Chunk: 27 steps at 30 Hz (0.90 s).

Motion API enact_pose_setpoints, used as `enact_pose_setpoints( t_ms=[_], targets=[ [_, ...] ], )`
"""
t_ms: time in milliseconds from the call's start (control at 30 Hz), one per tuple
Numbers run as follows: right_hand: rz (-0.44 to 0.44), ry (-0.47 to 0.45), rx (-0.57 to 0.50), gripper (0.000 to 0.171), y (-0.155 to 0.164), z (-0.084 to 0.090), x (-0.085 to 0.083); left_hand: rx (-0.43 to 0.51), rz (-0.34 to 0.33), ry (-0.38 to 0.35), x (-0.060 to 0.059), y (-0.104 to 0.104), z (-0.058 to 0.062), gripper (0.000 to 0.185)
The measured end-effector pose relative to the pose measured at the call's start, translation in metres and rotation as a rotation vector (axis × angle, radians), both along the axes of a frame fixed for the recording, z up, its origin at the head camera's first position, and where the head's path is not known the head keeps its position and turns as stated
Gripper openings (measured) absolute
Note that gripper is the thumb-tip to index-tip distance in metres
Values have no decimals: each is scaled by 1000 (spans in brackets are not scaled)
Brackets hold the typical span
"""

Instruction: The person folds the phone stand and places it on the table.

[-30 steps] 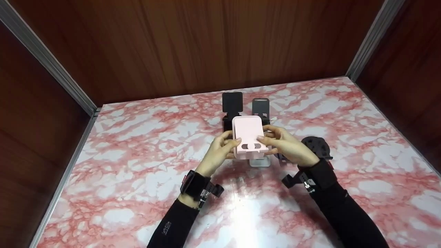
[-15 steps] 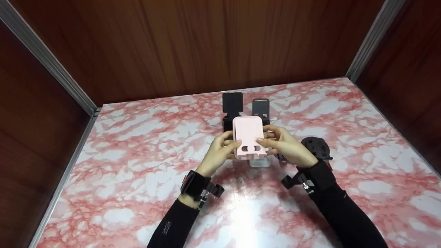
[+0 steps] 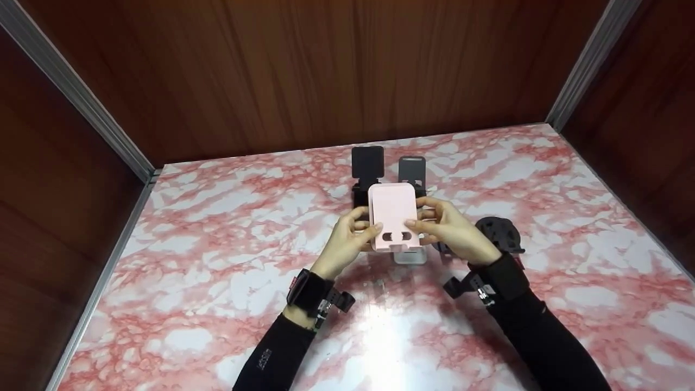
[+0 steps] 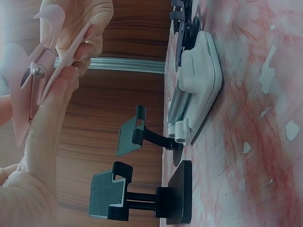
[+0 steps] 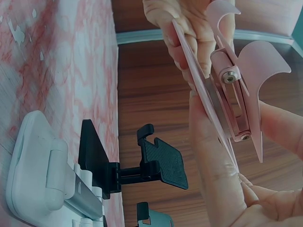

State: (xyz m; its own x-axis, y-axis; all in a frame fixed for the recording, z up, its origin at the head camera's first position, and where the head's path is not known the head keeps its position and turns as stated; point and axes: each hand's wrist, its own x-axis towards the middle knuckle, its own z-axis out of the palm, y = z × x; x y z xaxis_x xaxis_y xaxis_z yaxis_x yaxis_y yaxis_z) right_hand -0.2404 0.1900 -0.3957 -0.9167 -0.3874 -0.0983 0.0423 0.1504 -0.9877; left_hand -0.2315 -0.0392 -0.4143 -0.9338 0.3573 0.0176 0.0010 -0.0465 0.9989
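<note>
Both hands hold a pink phone stand [image 3: 393, 210] up in front of me, above the table. My left hand [image 3: 347, 236] grips its left edge, thumb on the front plate and fingers curled behind. On the opposite edge my right hand [image 3: 455, 231] does the same, its thumb near the two cutouts. Seen edge-on in the right wrist view, the stand's curved-lip plate [image 5: 260, 64] and flat base are joined by a short hinged arm with screws, folded close together. The left wrist view shows the hinge screw [image 4: 38, 72] between the fingers. The base's back is hidden in the head view.
Behind the held stand are a black phone stand [image 3: 367, 162] and a dark grey one [image 3: 412, 169]. A folded white stand [image 4: 203, 71] lies on the marbled table [image 3: 217, 260], partly covered in the head view. A dark round-topped holder [image 3: 498, 233] sits by the right wrist. Wooden panels enclose the table.
The pink stand's front plate has tilted, its lower lip moving down and its cutouts showing more fully. Both hands stay on the edges, nearly in place.
</note>
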Motion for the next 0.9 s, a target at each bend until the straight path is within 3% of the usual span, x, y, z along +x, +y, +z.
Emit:
enact_pose_setpoints(
  t_ms=[300, 633, 733, 900],
  targets=[
    [1, 43, -8, 53, 2, 2, 4, 1, -6, -7, 0, 2, 2, 45],
    [5, -24, -69, 52, 8, 5, 9, -60, -48, 51, 5, 1, 7, 46],
    [18, -48, -75, 55, 13, 8, 9, -127, -47, 114, 6, -2, 8, 49],
    [17, -75, -72, 62, 27, 15, 11, -408, 29, 353, 11, -10, 6, 50]
  ],
)
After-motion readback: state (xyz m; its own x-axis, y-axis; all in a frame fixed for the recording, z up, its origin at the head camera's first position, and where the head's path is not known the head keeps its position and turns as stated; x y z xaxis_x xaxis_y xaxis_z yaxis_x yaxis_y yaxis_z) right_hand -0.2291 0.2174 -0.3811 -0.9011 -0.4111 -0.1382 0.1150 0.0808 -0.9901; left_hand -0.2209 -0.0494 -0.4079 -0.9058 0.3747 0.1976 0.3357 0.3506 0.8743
